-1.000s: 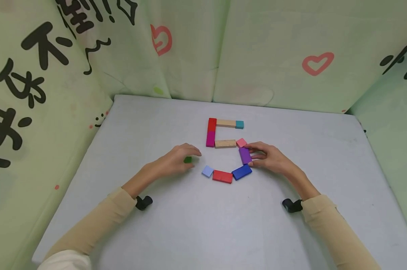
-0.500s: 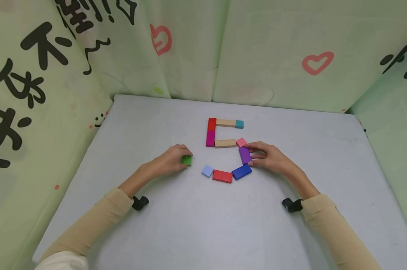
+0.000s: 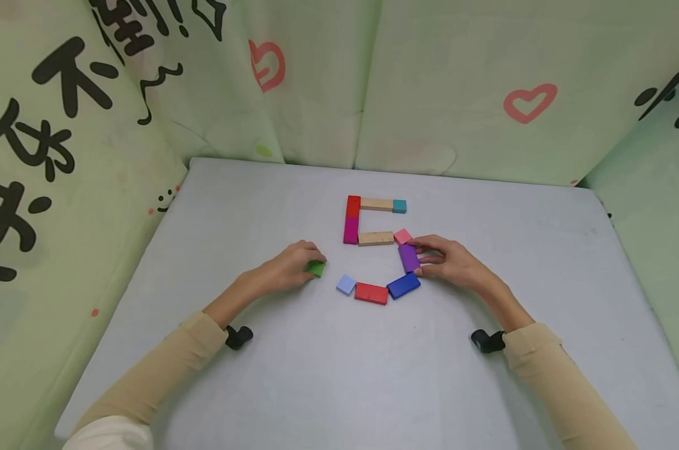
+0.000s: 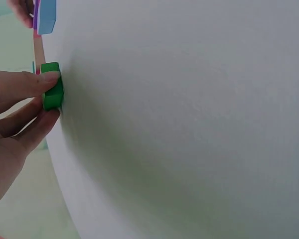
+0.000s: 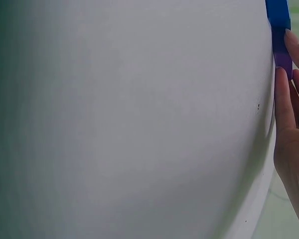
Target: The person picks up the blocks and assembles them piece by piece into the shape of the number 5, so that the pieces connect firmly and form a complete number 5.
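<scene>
My left hand pinches a green block between thumb and fingers, left of the row of blocks. In the left wrist view the green block sits at the fingertips, close to the white tabletop. The light blue block lies nearest to it, a short gap away. On the other side, my right hand holds the purple block with thumb and fingertips, the block lying in the row. Touching its ends are a pink block and a dark blue block.
Further blocks continue the figure-5 outline: red, tan, magenta, another red, another tan and teal. They lie on a white table, with a green printed curtain around its back and sides.
My left hand drew back left, then came slightly right again, with the green block now turned at an angle and more exposed. My right hand and the laid blocks look unmoved.
</scene>
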`<state>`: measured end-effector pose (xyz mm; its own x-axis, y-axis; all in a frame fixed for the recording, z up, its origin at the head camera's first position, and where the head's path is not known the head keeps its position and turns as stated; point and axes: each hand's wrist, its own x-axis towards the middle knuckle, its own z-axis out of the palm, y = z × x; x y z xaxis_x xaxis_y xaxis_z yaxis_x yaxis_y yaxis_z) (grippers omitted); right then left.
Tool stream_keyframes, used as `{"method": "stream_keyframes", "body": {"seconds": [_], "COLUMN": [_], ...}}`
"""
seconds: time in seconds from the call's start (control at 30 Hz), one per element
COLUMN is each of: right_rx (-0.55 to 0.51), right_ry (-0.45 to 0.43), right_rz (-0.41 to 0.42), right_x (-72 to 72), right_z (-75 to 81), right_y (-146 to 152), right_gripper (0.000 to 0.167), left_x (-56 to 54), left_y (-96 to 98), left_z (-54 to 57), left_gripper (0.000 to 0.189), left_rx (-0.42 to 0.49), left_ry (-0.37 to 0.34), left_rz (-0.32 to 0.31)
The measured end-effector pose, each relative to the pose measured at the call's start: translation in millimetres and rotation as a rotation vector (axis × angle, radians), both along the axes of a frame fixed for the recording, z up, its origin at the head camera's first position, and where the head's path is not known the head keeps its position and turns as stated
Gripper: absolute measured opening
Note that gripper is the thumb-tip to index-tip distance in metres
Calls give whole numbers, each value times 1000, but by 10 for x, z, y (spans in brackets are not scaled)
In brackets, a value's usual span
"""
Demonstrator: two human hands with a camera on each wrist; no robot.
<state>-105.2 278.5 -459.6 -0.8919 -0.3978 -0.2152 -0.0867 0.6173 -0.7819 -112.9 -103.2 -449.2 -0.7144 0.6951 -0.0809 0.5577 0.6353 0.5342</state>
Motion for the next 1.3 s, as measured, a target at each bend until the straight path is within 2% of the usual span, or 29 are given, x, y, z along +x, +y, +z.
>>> {"method": "stream_keyframes", "body": {"seconds": [0.53,0.8,1.3], "right_rx": [-25,-34,-45], "right_ry": [-1,-16,-35], "right_rz": [6,-5,-17], "right_x": [-1,-1,0], "right_z": [0,-8,7], "right_y": [3,17,18], "right_gripper": [65,64,65], "left_x": [-11,-13,-23], "left_y": [165,210,280], "left_z": [4,18,-4], "left_gripper": [33,29,30], "left_rx": [-11,1,5], "left_ry": [-17,26,6], "left_rz": [-31,-103,-160]}}
